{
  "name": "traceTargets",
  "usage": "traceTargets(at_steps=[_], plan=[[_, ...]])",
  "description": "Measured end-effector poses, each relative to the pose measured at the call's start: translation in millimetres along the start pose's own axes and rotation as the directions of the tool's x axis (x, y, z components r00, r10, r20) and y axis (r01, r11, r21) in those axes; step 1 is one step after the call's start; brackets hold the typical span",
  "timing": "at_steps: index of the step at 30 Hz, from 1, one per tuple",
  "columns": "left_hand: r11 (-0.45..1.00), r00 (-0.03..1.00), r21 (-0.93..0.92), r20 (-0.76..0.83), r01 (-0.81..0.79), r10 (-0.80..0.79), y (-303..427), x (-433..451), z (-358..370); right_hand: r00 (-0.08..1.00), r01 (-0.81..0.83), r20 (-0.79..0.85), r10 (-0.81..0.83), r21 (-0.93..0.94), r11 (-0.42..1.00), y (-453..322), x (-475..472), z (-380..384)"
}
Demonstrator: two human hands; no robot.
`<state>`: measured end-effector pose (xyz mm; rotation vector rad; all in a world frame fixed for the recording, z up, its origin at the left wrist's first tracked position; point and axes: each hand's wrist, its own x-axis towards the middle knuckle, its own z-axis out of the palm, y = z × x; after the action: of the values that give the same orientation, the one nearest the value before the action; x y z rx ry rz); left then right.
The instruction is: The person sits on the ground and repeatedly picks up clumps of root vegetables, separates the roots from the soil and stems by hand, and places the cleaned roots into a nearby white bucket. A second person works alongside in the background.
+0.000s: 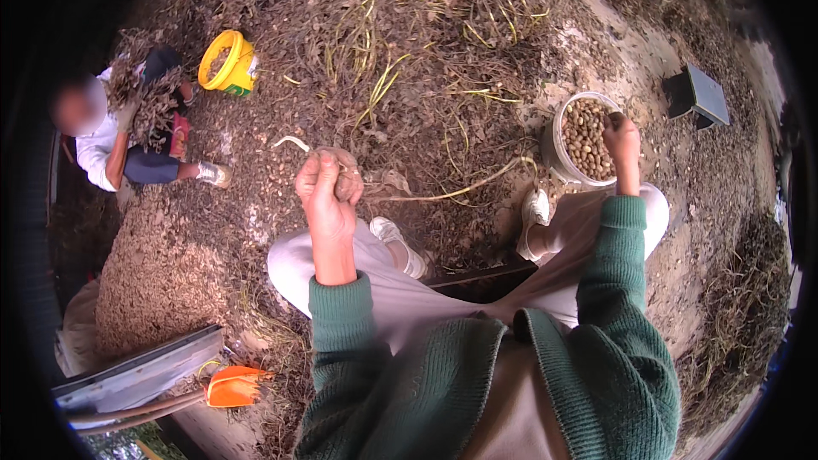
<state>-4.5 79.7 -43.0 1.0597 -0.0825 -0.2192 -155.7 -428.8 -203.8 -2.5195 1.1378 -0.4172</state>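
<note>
My left hand (327,204) is closed in front of my left knee, around part of a dried plant. A pale stem end (293,142) sticks out past its fingertips, and a brownish clump shows against the palm. To the right of that hand, a long yellowish stem (476,190) runs over the litter; whether it joins the held plant is unclear. Over the right rim of a white bucket (555,150) is my right hand (625,144), fingers bent downward. Something dark at its fingertips is too blurred to name. Brown pods, apparently peanuts (585,140), heap the bucket.
Dried vines (383,70) cover the ground ahead. At left, a seated co-worker (102,134) holds a plant bundle beside a yellow bucket (239,67). Behind lie a large pod pile (160,287) and an orange broom or scoop head (233,386). A grey stool-like object (700,96) stands right.
</note>
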Motion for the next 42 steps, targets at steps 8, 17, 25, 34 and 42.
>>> traceTargets(at_steps=[8, 17, 25, 34, 42], plan=[[0.896, 0.799, 0.109, -0.416, -0.43, 0.434, 134.2, -32.2, -41.2, 0.938, 0.316, 0.062, -0.34, 0.245, 0.917, -165.9, -17.6, 11.0], [0.388, 0.082, 0.723, -0.42, -0.572, 0.904, 200.9, -23.8, -61.1, 0.438, 0.832, 0.034, -0.898, 0.363, 0.42, -448.1, -52.1, 142.3], [0.406, 0.406, 0.894, -0.304, -0.191, 0.862, 132.7, 49.1, -114.1, 0.231, 0.961, 0.668, -0.707, -0.271, 0.058, -472.4, -52.6, 213.4], [0.293, 0.516, 0.956, -0.242, -0.018, 0.822, 121.9, 51.5, -105.1, 0.061, 0.991, 0.257, -0.964, -0.131, 0.027, -426.9, -33.2, 214.2], [0.285, 0.345, 0.957, -0.284, 0.05, 0.895, 149.0, 27.2, -150.0, 0.06, 0.991, 0.259, -0.964, -0.132, 0.026, -374.1, 10.1, 121.3]])
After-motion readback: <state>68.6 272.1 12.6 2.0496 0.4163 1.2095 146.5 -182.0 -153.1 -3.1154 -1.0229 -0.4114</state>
